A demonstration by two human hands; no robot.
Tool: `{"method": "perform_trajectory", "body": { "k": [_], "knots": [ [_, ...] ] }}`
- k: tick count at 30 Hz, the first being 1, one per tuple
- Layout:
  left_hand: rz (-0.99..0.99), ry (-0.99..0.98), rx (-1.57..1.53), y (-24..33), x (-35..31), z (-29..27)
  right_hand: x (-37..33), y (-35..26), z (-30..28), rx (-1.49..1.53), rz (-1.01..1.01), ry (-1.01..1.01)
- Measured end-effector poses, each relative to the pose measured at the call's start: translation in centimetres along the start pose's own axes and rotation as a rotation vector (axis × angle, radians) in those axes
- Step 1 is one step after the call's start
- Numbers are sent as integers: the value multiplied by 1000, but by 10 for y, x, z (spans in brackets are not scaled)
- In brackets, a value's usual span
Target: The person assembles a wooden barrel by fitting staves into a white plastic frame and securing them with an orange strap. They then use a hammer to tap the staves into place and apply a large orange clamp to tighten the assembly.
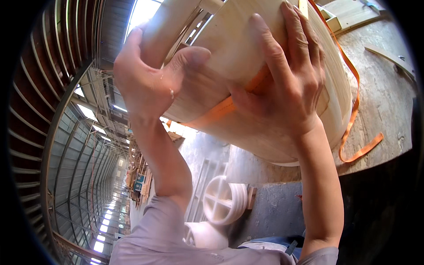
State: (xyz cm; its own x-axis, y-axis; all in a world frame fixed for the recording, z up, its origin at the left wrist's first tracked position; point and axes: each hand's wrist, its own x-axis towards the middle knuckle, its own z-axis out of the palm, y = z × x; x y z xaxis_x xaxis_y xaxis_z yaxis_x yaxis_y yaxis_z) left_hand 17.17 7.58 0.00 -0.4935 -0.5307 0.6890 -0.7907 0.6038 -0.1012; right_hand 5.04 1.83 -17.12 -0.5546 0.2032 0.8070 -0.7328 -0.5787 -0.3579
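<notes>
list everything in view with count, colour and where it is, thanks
curved wooden piece: 1, pale, upper centre
worktable: 1, grey-brown, right
strap: count unclear, orange, across the curved wooden piece and loose on the worktable
wooden strip: 1, pale, upper right
ring-shaped pieces: at least 2, off-white, lower centre
roof: 1, grey, left
sleeves: 2, grey, lower edge
left hand: 1, bare, upper left
right hand: 1, bare, spread on the curved wooden piece
</notes>
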Motion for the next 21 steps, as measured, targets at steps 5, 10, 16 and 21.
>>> {"method": "perform_trajectory", "body": {
  "k": [5,10,16,21],
  "knots": [
    [-85,-227,246,2,22,-12,-3,-1,-10,-48,-8,-129],
    [7,-350,134,4,29,-21,1,-24,-18,-10,137,-267],
    [-66,-260,120,7,25,-13,20,-51,6,-266,269,-227],
    [-127,-253,203,9,25,-12,15,-47,9,-244,257,-206]
  ]
}}
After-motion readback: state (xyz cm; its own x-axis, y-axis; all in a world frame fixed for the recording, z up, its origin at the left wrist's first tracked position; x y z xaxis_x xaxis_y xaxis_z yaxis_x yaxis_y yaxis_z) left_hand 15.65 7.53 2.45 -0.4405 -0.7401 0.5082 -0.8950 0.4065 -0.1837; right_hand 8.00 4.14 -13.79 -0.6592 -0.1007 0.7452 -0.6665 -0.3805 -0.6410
